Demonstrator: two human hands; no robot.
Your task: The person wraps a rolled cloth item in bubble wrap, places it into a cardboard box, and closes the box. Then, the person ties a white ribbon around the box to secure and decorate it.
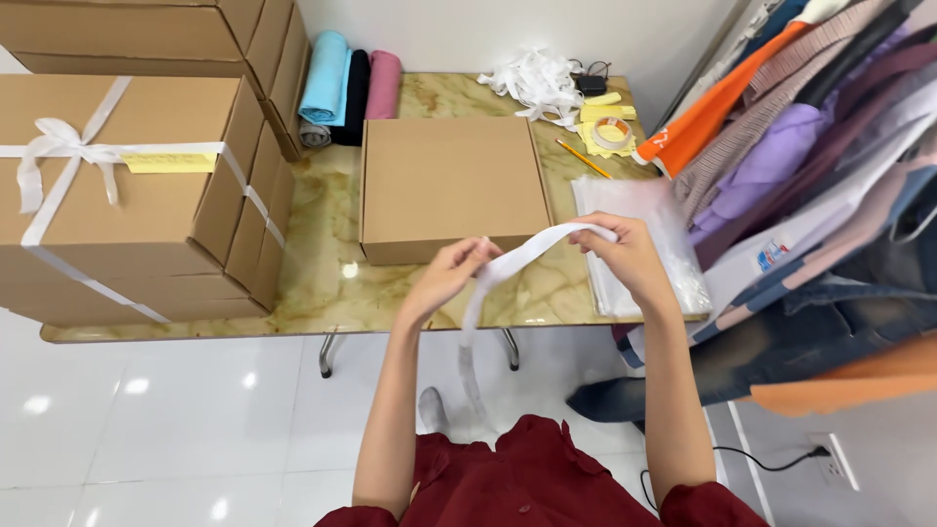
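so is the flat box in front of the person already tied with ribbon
No: the flat cardboard box lies bare on the table, while the white ribbon is stretched between the left hand and right hand.

three fabric rolls (350,86), perhaps five boxes (127,185), one tape roll (612,133), one pencil (584,158).

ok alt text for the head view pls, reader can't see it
A person's left hand and right hand stretch a white ribbon between them above a marble-patterned table, in front of a closed flat cardboard box. Ribbon-tied boxes stand left.
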